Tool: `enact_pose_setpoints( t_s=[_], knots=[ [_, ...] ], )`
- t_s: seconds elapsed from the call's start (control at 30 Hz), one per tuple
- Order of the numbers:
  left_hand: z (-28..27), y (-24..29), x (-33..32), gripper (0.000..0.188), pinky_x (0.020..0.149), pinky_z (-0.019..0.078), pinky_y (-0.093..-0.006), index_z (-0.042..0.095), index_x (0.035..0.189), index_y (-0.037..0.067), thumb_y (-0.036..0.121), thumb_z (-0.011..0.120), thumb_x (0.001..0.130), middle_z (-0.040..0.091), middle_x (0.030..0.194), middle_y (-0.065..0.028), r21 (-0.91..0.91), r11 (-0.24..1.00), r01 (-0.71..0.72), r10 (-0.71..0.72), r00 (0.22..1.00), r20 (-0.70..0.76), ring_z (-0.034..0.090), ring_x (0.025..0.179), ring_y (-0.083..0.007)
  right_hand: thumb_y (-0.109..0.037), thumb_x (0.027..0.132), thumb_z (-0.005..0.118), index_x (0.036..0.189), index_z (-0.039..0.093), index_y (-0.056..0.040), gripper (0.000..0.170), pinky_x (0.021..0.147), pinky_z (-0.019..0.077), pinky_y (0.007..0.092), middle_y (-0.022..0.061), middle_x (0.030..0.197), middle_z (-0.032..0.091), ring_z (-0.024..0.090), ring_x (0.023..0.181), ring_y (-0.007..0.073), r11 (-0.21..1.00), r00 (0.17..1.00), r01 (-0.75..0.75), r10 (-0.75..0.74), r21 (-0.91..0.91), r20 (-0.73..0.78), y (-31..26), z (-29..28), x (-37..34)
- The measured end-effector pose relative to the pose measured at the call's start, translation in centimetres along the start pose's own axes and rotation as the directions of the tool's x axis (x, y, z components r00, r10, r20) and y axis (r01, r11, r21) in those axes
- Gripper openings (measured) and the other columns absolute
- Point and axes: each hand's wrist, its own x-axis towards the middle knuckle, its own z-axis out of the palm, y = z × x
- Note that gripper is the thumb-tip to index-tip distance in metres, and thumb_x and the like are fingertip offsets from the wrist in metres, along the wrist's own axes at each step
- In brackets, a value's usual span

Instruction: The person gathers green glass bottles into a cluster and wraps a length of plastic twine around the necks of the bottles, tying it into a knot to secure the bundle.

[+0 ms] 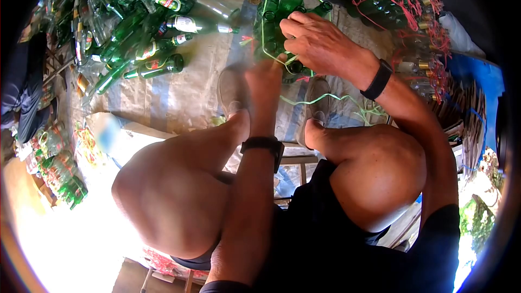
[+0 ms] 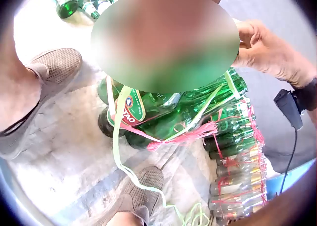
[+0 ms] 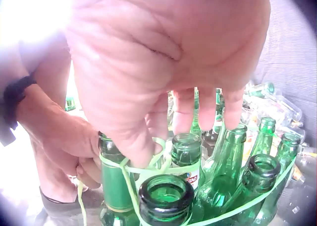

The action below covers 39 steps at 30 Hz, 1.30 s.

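Between the shoes stands a bundle of green glass bottles point(image 1: 269, 11), with light green plastic twine point(image 3: 247, 206) running round their necks. Pink twine point(image 2: 193, 135) circles the bundle lower down. My left hand point(image 1: 264, 84), blurred in the head view, is at the near side of the bundle; in the right wrist view its curled fingers point(image 3: 85, 172) pinch a hanging end of the green twine. My right hand point(image 1: 320, 40) arches over the bottle tops, thumb and forefinger pinching a twine loop by one neck. A blurred oval hides the left hand's work in the left wrist view.
Loose green bottles point(image 1: 157, 65) lie heaped at the left. Bundles of bottles tied in pink twine point(image 2: 237, 176) stand at the right. Loose green twine point(image 1: 372, 111) trails over the ground sheet point(image 1: 206, 92) beside the right shoe point(image 1: 316, 100).
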Motion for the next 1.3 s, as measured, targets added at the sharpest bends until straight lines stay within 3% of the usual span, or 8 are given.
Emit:
enact_pose_setpoints(
  t_s=[0.27, 0.43, 0.67, 0.83, 0.97, 1.07, 1.13, 1.3],
  knots=[
    [0.0, 0.3, -0.5, 0.024, 0.051, 0.0416, -0.0242, 0.072, 0.074, 0.004, 0.017, 0.071, 0.094, 0.066, 0.067, 0.0012, 0.004, 1.0, -0.028, 0.028, 1.0, 0.009, 0.053, 0.056, -0.0043, -0.009, 0.072, 0.065, 0.064, 0.06, -0.0067, 0.01, 0.076, 0.0495, 0.039, 0.007, 0.084, 0.055, 0.057, 0.09, 0.027, 0.988, 0.99, -0.136, 0.132, -0.067, -0.055, 0.1, -1.0, -1.1],
    [0.1, 0.1, -0.2, 0.026, 0.053, 0.0417, -0.0235, 0.072, 0.076, 0.004, 0.02, 0.07, 0.096, 0.066, 0.068, 0.0016, 0.046, 0.999, -0.006, 0.005, 0.999, 0.037, 0.054, 0.058, -0.0045, -0.007, 0.081, 0.067, 0.075, 0.054, -0.0035, 0.014, 0.076, 0.0489, 0.0438, 0.0109, 0.084, 0.051, 0.057, 0.086, 0.0328, 0.972, 0.971, -0.228, 0.232, 0.063, -0.053, 1.1, -0.7, -2.3],
    [0.1, 0.2, -0.4, 0.025, 0.053, 0.0416, -0.0234, 0.073, 0.08, 0.003, 0.02, 0.068, 0.098, 0.066, 0.069, 0.0013, 0.028, 0.999, -0.021, 0.019, 0.998, 0.062, 0.055, 0.059, -0.0048, -0.008, 0.084, 0.067, 0.078, 0.055, -0.0032, 0.014, 0.075, 0.0507, 0.0434, 0.0094, 0.086, 0.055, 0.062, 0.086, 0.0328, 0.951, 0.952, -0.292, 0.299, 0.102, -0.063, 2.0, -1.0, -2.5],
    [0.0, 0.1, -0.4, 0.025, 0.053, 0.0423, -0.0231, 0.073, 0.081, 0.003, 0.02, 0.067, 0.099, 0.066, 0.07, 0.0009, 0.031, 0.999, -0.008, 0.006, 0.997, 0.079, 0.055, 0.059, -0.0046, -0.004, 0.084, 0.065, 0.076, 0.064, -0.0045, 0.008, 0.075, 0.0549, 0.0345, 0.0029, 0.087, 0.06, 0.062, 0.09, 0.0216, 0.987, 0.99, -0.139, 0.142, -0.082, 0.027, 3.3, 0.0, -2.4],
    [-0.1, -0.1, -0.4, 0.025, 0.053, 0.0428, -0.0231, 0.073, 0.082, 0.003, 0.02, 0.067, 0.099, 0.067, 0.072, 0.0005, 0.037, 0.999, -0.007, 0.004, 0.996, 0.084, 0.056, 0.06, -0.0046, -0.002, 0.083, 0.065, 0.076, 0.067, -0.0056, 0.008, 0.075, 0.0564, 0.0324, -0.0006, 0.087, 0.062, 0.061, 0.093, 0.0174, 0.97, 0.967, -0.212, 0.225, -0.115, 0.118, 3.9, 0.6, -1.9],
    [0.0, -0.2, -0.4, 0.024, 0.054, 0.0431, -0.0229, 0.072, 0.083, 0.003, 0.019, 0.067, 0.099, 0.067, 0.074, 0.0003, 0.01, 1.0, -0.006, 0.005, 0.997, 0.081, 0.056, 0.06, -0.0045, -0.003, 0.084, 0.065, 0.077, 0.067, -0.0063, 0.008, 0.073, 0.0563, 0.0334, 0.0001, 0.085, 0.062, 0.062, 0.091, 0.0189, 0.972, 0.971, -0.197, 0.211, -0.124, 0.112, 4.0, 0.9, -1.6],
    [0.0, -0.5, -0.4, 0.021, 0.054, 0.0437, -0.0225, 0.072, 0.083, 0.004, 0.017, 0.066, 0.099, 0.068, 0.075, 0.0007, -0.039, 0.999, -0.024, 0.027, 0.995, 0.092, 0.056, 0.061, -0.0042, -0.006, 0.085, 0.065, 0.079, 0.068, -0.0069, 0.007, 0.072, 0.0557, 0.0378, 0.0032, 0.085, 0.062, 0.064, 0.085, 0.0246, 0.962, 0.962, -0.268, 0.27, -0.051, 0.041, 3.8, 1.1, -1.3],
    [-0.4, -1.0, -0.2, 0.018, 0.055, 0.0445, -0.0221, 0.074, 0.086, 0.003, 0.015, 0.066, 0.098, 0.068, 0.076, 0.0016, -0.009, 0.998, -0.054, 0.055, 0.995, 0.086, 0.057, 0.062, -0.0041, -0.008, 0.087, 0.065, 0.085, 0.07, -0.0059, 0.006, 0.072, 0.0548, 0.0434, 0.0111, 0.08, 0.066, 0.067, 0.08, 0.0333, 0.933, 0.929, -0.36, 0.359, -0.004, 0.085, 3.8, 1.3, -0.6]
  ],
)
